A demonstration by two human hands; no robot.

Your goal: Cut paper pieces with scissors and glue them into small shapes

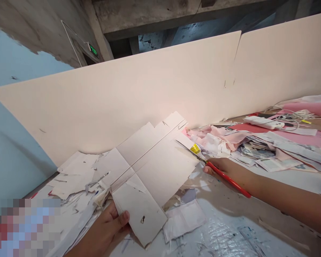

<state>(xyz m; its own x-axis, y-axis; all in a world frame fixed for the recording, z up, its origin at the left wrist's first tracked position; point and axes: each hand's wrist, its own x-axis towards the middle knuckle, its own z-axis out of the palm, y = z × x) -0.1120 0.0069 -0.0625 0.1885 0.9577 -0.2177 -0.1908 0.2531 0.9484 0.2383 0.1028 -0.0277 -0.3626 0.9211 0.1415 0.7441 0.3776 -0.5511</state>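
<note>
My left hand (107, 228) grips the near corner of a flat, creased sheet of grey-white cardboard (152, 164), thumb on top. The sheet lies tilted over the table and has a long slit along a fold. My right hand (224, 171) is closed on scissors with red handles (227, 179). Their blades, bearing a yellow label (195, 149), meet the sheet's right edge.
Paper and cardboard scraps (75, 178) pile up at the left. Pink and white cloth pieces (219, 137), printed papers (259, 151), a white power strip (264, 123) and cables lie at the right. A tall beige board (149, 82) walls off the far side of the table.
</note>
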